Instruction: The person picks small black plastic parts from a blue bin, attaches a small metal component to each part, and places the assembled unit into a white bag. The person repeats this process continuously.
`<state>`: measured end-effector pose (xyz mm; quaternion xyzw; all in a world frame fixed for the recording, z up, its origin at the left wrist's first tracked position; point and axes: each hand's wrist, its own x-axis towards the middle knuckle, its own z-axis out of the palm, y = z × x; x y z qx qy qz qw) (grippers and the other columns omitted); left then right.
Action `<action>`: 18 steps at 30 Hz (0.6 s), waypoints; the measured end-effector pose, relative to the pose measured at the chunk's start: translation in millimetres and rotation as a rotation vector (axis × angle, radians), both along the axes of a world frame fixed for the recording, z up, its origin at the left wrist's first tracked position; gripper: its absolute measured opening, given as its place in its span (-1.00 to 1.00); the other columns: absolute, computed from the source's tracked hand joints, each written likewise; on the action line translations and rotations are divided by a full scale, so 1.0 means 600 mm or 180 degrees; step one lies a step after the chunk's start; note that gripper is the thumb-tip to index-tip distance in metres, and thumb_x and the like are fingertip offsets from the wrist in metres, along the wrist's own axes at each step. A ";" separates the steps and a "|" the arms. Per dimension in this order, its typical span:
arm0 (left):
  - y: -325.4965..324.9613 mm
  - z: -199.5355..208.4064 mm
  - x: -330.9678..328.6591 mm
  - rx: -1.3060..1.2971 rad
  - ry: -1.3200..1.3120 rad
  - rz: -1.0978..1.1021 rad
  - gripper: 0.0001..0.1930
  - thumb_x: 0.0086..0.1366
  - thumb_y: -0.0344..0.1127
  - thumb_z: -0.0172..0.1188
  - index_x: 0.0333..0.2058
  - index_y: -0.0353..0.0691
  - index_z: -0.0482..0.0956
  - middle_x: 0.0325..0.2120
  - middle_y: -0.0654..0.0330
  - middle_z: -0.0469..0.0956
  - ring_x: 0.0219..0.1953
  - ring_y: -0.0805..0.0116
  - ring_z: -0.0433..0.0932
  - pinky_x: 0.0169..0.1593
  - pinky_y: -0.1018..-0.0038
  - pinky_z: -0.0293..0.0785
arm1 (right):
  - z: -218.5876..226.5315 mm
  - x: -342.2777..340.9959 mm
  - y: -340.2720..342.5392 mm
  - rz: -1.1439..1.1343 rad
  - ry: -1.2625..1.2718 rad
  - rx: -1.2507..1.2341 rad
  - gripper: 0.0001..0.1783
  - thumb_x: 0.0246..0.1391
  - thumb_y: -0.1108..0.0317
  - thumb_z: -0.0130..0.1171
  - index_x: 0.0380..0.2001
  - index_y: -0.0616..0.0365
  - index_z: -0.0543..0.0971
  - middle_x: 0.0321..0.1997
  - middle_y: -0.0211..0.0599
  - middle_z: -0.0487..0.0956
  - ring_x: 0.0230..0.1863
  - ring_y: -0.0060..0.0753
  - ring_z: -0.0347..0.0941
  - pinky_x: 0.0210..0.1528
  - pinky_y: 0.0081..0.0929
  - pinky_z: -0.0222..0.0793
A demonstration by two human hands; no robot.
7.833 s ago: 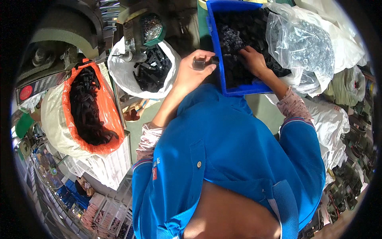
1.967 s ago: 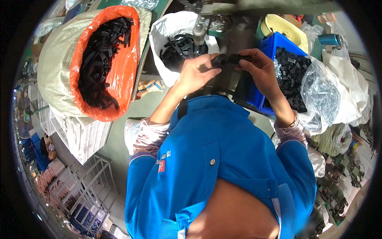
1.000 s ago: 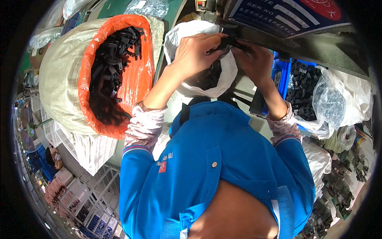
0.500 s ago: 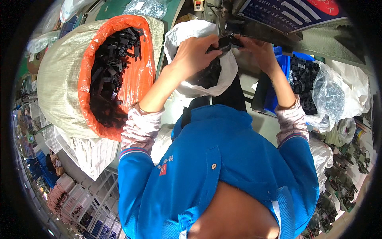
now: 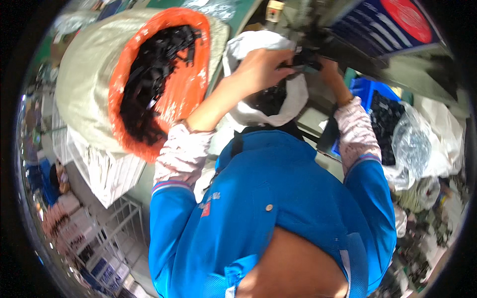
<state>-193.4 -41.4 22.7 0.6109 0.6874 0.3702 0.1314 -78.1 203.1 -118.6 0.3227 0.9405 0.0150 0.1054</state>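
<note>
My left hand [image 5: 266, 68] is closed on a small black plastic part [image 5: 304, 60] below the dark head of a machine [image 5: 318, 35]. From the other side my right hand [image 5: 329, 72] bends its fingers against the same part; its fingertips are in shadow and blurred. What exactly the part looks like cannot be made out. Directly under my hands hangs a white bag [image 5: 296, 99], its mouth open, with black pieces [image 5: 268, 102] inside.
On the left a big woven sack [image 5: 84, 84] with an orange liner [image 5: 191, 84] holds many black plastic pieces [image 5: 149, 74]. At right stand a blue bin [image 5: 364, 92] of black parts and a clear bag [image 5: 412, 144] of small metal pieces. White crates [image 5: 107, 179] lie beneath the sack.
The whole view has shifted and blurred, with the sack and bag now farther right. My right hand has drawn in closer to the left, its fingers more curled at the black part.
</note>
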 end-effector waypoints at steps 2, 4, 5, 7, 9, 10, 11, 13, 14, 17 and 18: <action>0.004 0.003 0.005 -0.0022 0.0304 0.0101 -0.79 0.11 -0.19 0.24 -0.35 -0.16 0.52 -0.46 0.07 0.55 -0.39 0.02 0.54 -0.32 0.30 0.47 | -0.025 -0.003 0.005 -0.0106 0.0279 -0.0131 -0.43 0.12 0.17 -0.02 0.23 -0.11 0.26 0.30 -0.11 0.23 0.29 -0.02 0.12 0.30 -0.09 0.01; -0.002 -0.033 0.013 0.0529 0.0527 0.0109 -0.77 0.10 -0.15 0.24 -0.38 -0.15 0.50 -0.38 0.11 0.55 -0.41 0.06 0.53 -0.33 0.32 0.48 | -0.032 0.009 0.033 -0.0256 0.0539 -0.0202 -0.45 0.11 0.13 0.00 0.21 -0.17 0.30 0.28 -0.10 0.26 0.27 -0.02 0.16 0.28 -0.12 0.06; -0.010 -0.049 0.017 0.0679 0.0691 0.0098 -0.77 0.09 -0.14 0.25 -0.39 -0.14 0.49 -0.34 0.14 0.55 -0.41 0.10 0.54 -0.35 0.33 0.48 | -0.034 0.014 0.047 -0.0353 0.0675 -0.0236 -0.46 0.10 0.11 0.00 0.19 -0.19 0.32 0.27 -0.10 0.28 0.26 -0.02 0.18 0.27 -0.14 0.08; -0.024 -0.093 0.023 0.0717 0.1075 0.0098 -0.75 0.04 -0.14 0.27 -0.36 -0.10 0.50 -0.20 0.15 0.54 -0.27 0.16 0.54 -0.23 0.31 0.46 | -0.037 0.017 0.048 -0.0151 0.0585 0.0211 -0.47 0.11 0.10 -0.01 0.18 -0.18 0.35 0.25 -0.09 0.30 0.23 -0.03 0.22 0.25 -0.17 0.11; -0.045 -0.122 0.012 0.0776 0.1216 -0.0045 -0.68 0.03 -0.16 0.29 -0.23 -0.12 0.54 -0.02 0.06 0.46 -0.07 0.10 0.45 0.01 0.30 0.32 | -0.042 0.014 0.051 0.0317 0.0553 0.0651 -0.48 0.14 0.10 -0.04 0.18 -0.09 0.34 0.24 -0.09 0.31 0.22 -0.05 0.24 0.25 -0.19 0.13; -0.061 -0.134 0.002 0.0750 0.1144 -0.0081 -0.63 0.02 -0.16 0.29 -0.18 -0.13 0.54 0.03 0.04 0.42 -0.03 0.07 0.42 0.07 0.30 0.27 | -0.047 0.013 0.058 0.0456 0.0719 0.0595 -0.48 0.16 0.10 -0.06 0.19 -0.04 0.33 0.24 -0.09 0.30 0.22 -0.06 0.24 0.25 -0.20 0.13; -0.073 -0.154 -0.013 0.0542 0.0823 -0.0017 -0.60 0.04 -0.22 0.26 -0.10 -0.14 0.53 0.02 0.01 0.43 -0.09 0.05 0.46 0.04 0.30 0.31 | -0.068 0.018 0.082 0.0380 0.1265 -0.0002 -0.47 0.19 0.10 -0.09 0.20 0.00 0.30 0.26 -0.10 0.28 0.23 -0.08 0.22 0.26 -0.20 0.11; -0.099 -0.155 -0.074 0.0068 0.0367 0.0450 -0.66 0.08 -0.37 0.15 -0.11 -0.17 0.53 -0.28 -0.03 0.55 -0.25 0.04 0.52 -0.09 0.24 0.43 | -0.130 0.056 0.139 0.0139 0.2277 -0.1221 -0.45 0.23 0.10 -0.15 0.23 0.08 0.24 0.29 -0.12 0.24 0.26 -0.11 0.18 0.28 -0.22 0.07; -0.114 -0.154 -0.107 0.0193 0.0608 0.0924 -0.69 0.08 -0.41 0.12 -0.14 -0.18 0.53 -0.38 0.00 0.56 -0.29 0.03 0.52 -0.15 0.22 0.45 | -0.154 0.075 0.157 -0.0012 0.2768 -0.1839 -0.45 0.26 0.10 -0.18 0.24 0.12 0.21 0.30 -0.12 0.22 0.28 -0.13 0.16 0.29 -0.22 0.06; -0.178 -0.170 -0.255 0.0856 0.0455 0.3027 -0.74 0.06 -0.42 0.07 -0.22 -0.20 0.55 -0.37 -0.01 0.59 -0.30 0.05 0.59 -0.21 0.29 0.51 | -0.154 0.092 0.157 -0.1527 0.4139 -0.4041 -0.42 0.29 0.07 -0.23 0.28 0.12 0.14 0.37 -0.16 0.10 0.33 -0.17 0.05 0.33 -0.28 0.00; -0.215 -0.177 -0.307 0.0536 0.0113 0.3820 -0.70 0.09 -0.33 0.17 -0.16 -0.23 0.48 -0.29 0.04 0.60 -0.24 0.11 0.60 -0.16 0.27 0.50 | -0.127 0.087 0.122 -0.1601 0.4076 -0.3946 -0.51 0.23 0.16 -0.13 0.16 0.15 0.24 0.23 -0.18 0.21 0.19 -0.22 0.16 0.18 -0.33 0.11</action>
